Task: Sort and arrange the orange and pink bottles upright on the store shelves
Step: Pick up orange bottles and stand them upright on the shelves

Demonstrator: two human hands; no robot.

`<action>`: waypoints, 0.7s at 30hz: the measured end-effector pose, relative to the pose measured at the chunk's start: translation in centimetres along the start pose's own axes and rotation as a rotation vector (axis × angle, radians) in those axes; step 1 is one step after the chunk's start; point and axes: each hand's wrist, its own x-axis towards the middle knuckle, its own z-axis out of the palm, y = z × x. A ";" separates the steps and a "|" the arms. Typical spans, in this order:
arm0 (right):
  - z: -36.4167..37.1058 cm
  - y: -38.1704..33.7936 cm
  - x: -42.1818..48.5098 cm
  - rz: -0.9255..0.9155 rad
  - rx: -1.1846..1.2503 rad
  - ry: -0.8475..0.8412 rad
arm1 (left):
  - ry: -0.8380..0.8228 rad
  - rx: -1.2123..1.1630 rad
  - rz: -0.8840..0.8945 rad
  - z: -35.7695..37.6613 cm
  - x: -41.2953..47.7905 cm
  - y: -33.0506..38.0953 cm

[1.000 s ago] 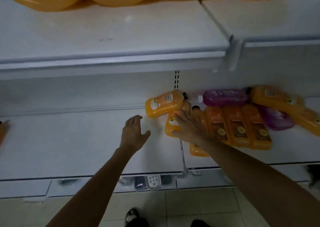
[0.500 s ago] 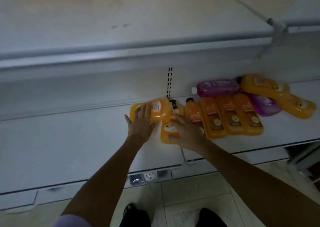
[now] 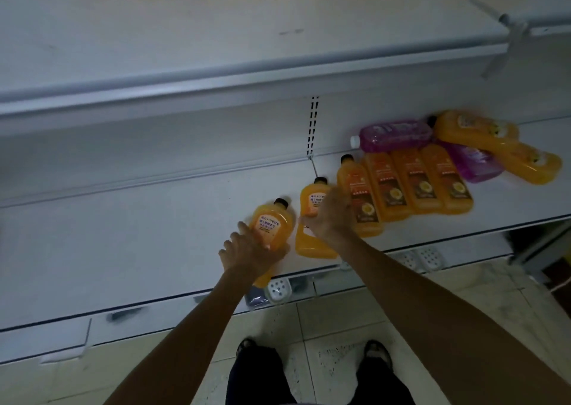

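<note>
Head view: left hand grips glossy orange bottle; right hand, second bottle.

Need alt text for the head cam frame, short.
The left hand grips a black-capped orange plastic bottle and the right hand a second orange bottle, on a white metal shelf. Four flat orange bottles line up to the right, pink plastic bottles behind.

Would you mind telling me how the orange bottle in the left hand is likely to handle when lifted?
The orange bottle looks filled almost to its black cap, so probably heavy for its size. Its plastic looks smooth and glossy, so it may slip in the left hand. It seems fairly stiff: no dent shows where it is gripped.
</note>
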 end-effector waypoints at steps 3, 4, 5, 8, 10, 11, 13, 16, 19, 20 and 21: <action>1.5 0.1 -2.1 0.103 0.112 0.001 | -0.063 -0.080 -0.045 0.0 -0.8 -1.0; 2.0 0.2 -3.2 0.137 0.157 -0.004 | -0.080 -0.105 -0.049 -0.1 -1.2 -1.4; 2.4 0.3 -4.1 0.160 0.186 -0.003 | -0.092 -0.122 -0.056 -0.3 -1.5 -1.7; 2.8 0.6 -5.9 0.172 0.274 -0.027 | -0.112 -0.200 -0.093 -1.0 -2.7 -2.7; 2.5 1.1 -6.8 0.102 0.353 -0.041 | -0.097 -0.253 -0.064 -1.8 -3.9 -3.2; 2.3 1.5 -7.4 0.057 0.374 -0.051 | -0.087 -0.272 -0.032 -2.3 -4.8 -3.3; 1.4 2.5 -9.2 -0.022 0.425 -0.065 | -0.066 -0.321 0.019 -3.1 -7.1 -2.9; -1.0 4.1 -12.3 -0.107 0.577 -0.048 | -0.027 -0.444 0.044 -3.8 -11.2 -0.5; -4.6 7.1 -14.5 -0.163 0.691 -0.009 | 0.009 -0.518 0.114 -3.8 -15.5 3.0; -6.5 8.2 -15.5 -0.183 0.702 0.003 | 0.017 -0.545 0.131 -3.7 -17.0 4.1; -8.4 9.4 -16.3 -0.189 0.705 0.017 | 0.024 -0.571 0.148 -3.6 -18.5 5.1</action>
